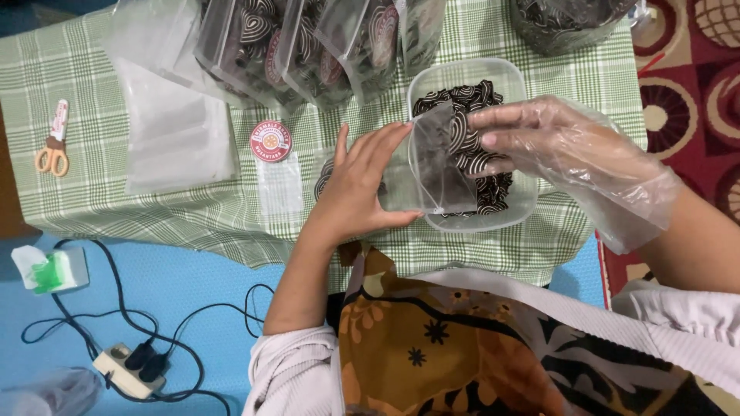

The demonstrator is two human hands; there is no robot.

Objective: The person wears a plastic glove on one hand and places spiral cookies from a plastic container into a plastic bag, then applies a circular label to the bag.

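Plastic-gloved right hand (555, 146) seemingly pinches striped cookies (470, 154); bare left hand (358, 185) grips the pouch (432, 166).

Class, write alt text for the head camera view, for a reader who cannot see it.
A bare left hand holds a small clear bag open while the plastic-gloved right hand slips dark striped cookies into it above a clear tub. Filled bags and scissors lie on a green checked cloth.

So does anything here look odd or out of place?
Only mildly: the right hand wears a loose clear plastic glove while the left hand is bare, holding the small clear plastic pouch. The white power strip and black cables lie tangled on the blue floor.
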